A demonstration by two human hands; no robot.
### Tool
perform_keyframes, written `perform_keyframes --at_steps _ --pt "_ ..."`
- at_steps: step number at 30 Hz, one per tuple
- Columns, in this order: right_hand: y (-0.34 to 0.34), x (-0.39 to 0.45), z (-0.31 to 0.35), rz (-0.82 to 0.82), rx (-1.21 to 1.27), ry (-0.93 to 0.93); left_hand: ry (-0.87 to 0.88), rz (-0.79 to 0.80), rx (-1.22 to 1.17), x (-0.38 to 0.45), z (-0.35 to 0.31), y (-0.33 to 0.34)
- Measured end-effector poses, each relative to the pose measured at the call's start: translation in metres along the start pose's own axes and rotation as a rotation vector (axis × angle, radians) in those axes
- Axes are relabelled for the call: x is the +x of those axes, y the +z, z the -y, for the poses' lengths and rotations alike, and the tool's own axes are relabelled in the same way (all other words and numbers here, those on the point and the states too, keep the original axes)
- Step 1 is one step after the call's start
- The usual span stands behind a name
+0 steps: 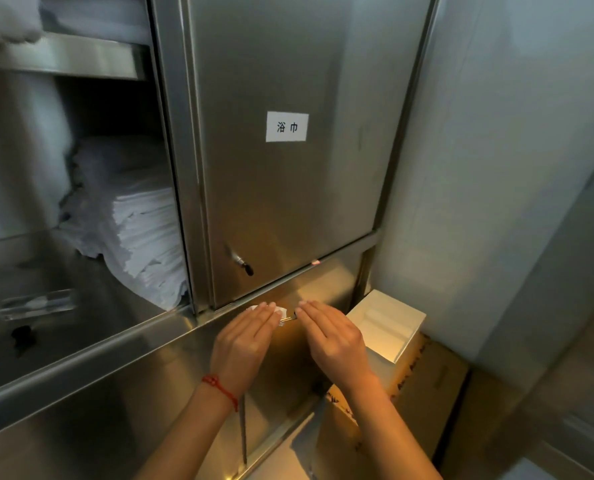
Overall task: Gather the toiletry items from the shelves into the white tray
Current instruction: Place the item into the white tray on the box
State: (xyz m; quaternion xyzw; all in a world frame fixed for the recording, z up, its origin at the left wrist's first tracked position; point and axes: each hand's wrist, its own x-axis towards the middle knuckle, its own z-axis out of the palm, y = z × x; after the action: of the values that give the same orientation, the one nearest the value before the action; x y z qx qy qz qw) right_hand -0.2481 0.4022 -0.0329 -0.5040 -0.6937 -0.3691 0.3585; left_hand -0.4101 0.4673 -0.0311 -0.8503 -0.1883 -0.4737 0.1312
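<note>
Looking left to right, roughly:
Open shelf: stack of folded white linens inside the steel cabinet, blurry clear packet further left.
Left hand: fingers flat and together, palm down, over a small white item on the ledge; can't tell if it's gripped.
Right hand: same pose, fingertips just beside a little metal bit.
Door: closed, white label.
White tray: right of hands, on a cardboard box.

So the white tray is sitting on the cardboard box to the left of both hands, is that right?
Not quite. The head view shows the white tray on the cardboard box to the right of both hands, beside the right hand, not on the left hand's side.
</note>
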Motion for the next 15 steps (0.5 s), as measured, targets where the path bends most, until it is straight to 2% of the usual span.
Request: perform_keyframes --at_steps 11,15 --pt "-0.045 -0.039 -0.062 0.084 -0.138 0.134 0.075 0.062 -0.151 0.042 -0.052 0.062" --pt "-0.052 -0.053 -0.082 0.102 -0.202 0.167 0.095 0.141 -0.233 0.056 -0.063 0.083"
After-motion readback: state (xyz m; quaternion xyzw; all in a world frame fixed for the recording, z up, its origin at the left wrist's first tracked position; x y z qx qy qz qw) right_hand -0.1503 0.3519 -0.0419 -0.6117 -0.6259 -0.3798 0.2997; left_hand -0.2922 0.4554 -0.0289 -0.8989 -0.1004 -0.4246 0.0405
